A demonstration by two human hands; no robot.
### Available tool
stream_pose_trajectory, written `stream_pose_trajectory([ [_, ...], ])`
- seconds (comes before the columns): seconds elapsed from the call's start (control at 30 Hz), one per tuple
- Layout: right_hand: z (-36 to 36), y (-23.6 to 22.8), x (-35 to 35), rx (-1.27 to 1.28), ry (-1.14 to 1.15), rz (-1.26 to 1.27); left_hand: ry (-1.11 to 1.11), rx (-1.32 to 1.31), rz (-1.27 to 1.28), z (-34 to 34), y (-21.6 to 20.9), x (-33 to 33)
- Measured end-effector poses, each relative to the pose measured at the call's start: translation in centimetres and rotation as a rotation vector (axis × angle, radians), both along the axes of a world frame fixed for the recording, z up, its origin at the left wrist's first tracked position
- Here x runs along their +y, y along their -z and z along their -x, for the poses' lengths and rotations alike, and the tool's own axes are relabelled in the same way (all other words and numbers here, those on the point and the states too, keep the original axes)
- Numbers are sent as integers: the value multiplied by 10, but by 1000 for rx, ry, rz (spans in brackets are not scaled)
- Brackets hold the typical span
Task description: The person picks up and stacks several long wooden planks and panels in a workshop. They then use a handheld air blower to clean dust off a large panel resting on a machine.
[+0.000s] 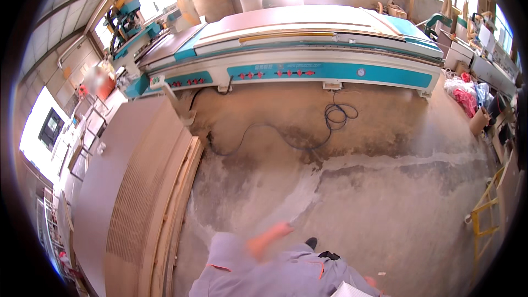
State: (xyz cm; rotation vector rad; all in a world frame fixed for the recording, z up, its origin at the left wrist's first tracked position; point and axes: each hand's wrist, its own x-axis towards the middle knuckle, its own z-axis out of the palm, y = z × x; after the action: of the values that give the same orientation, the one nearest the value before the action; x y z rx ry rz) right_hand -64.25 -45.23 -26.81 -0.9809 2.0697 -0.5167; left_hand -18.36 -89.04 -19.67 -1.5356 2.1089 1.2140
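My left hand (269, 239) is in front of my body at the lower edge, its fingers smeared by motion. No object shows in it, and the grey sleeve (225, 247) is behind it. Of my right hand (370, 281) only a small blurred part shows at the bottom, beside my grey work clothes. Close to that hand is a white ribbed thing (348, 290), cut off by the frame edge; whether the hand touches it I cannot tell. To the left of my body stands a tall stack of flat boards (137, 187), nearest to my left hand but apart from it.
A long white and teal machine (330, 71) with red knobs spans the far side, panels (297, 22) on its bed. A black hose (258, 125) coils across the stained concrete floor. Colourful bags (465, 96) lie at right, above a yellow metal frame (487, 217).
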Motion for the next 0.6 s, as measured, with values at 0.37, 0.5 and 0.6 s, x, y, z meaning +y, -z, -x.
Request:
stream_pose_trajectory([
  [0.37,188,-36,-269,-576,1116,-163,13,96,28,307,-111,-315],
  [0.5,313,43,-404,-508,1220,67,218,-102,-44,334,-89,-363],
  [0.6,419,-73,-575,-274,609,126,-115,20,-183,375,-136,-402],
])
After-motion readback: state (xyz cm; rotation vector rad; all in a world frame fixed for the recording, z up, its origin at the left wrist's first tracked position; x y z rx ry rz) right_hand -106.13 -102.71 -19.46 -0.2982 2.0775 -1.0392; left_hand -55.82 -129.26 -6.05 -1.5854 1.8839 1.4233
